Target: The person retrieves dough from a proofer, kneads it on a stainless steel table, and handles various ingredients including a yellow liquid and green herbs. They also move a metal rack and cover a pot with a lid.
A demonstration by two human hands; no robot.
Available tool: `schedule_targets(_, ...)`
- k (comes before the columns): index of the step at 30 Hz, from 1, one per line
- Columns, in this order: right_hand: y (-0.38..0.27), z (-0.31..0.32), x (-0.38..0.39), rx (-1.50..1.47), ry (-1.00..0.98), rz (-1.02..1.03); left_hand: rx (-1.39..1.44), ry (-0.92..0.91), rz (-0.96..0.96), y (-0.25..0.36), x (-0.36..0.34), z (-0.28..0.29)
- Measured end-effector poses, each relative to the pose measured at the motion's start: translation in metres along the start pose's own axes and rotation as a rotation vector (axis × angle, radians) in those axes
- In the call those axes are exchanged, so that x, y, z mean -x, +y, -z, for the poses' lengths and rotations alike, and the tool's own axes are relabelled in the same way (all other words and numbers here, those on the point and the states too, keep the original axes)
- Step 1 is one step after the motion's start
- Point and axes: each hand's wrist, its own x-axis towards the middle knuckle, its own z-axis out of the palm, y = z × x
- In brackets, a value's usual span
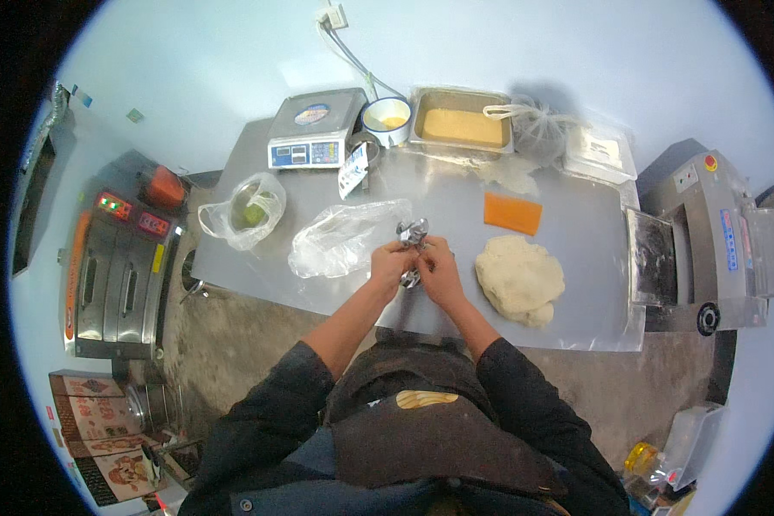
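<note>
Both of my hands meet over the near middle of the steel table point(576, 198). A crumpled, shiny silver foil packet point(413, 230) is pinched between them, sticking out above and below the fingers. My left hand point(387, 266) is closed on its left side, and my right hand point(439, 271) is closed on its right. To the right of my hands lies a large pale lump of dough point(518, 273), with a flat orange rectangular piece point(512, 213) just beyond it. A clear plastic bag point(344, 241) lies crumpled to the left.
Along the back stand a digital scale point(316, 129), an enamel pot point(387, 119), a metal tray point(415, 120) of yellowish powder, a tied plastic bag point(537, 133) and a white tub point(598, 163). A bagged bowl point(256, 211) sits left. An oven point(116, 284) and a machine point(705, 232) flank the table.
</note>
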Motion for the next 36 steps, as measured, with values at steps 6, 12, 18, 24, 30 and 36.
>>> schedule_targets(6, 0.039, -0.014, 0.005, 0.133, 0.054, -0.033, -0.381, 0.075, -0.042, -0.057, -0.004, 0.024)
schedule_targets(12, 0.044, -0.019, -0.007, 0.292, 0.113, -0.087, -1.156, 0.083, -0.607, -0.049, 0.025, 0.051)
schedule_targets(18, 0.049, -0.022, -0.016, 0.381, 0.080, 0.026, -1.014, -0.103, -1.326, -0.034, 0.014, 0.034)
schedule_targets(24, 0.051, -0.006, -0.033, 0.250, -0.162, -0.250, -0.912, -0.284, -1.178, -0.044, -0.002, 0.041)
schedule_targets(30, 0.037, 0.004, -0.030, 0.057, -0.344, -0.420, -0.740, -0.084, -0.796, -0.082, 0.011, 0.029)
schedule_targets(36, 0.031, 0.011, -0.048, 0.496, -0.620, -0.508, -0.629, 0.010, -0.679, -0.096, 0.031, -0.005)
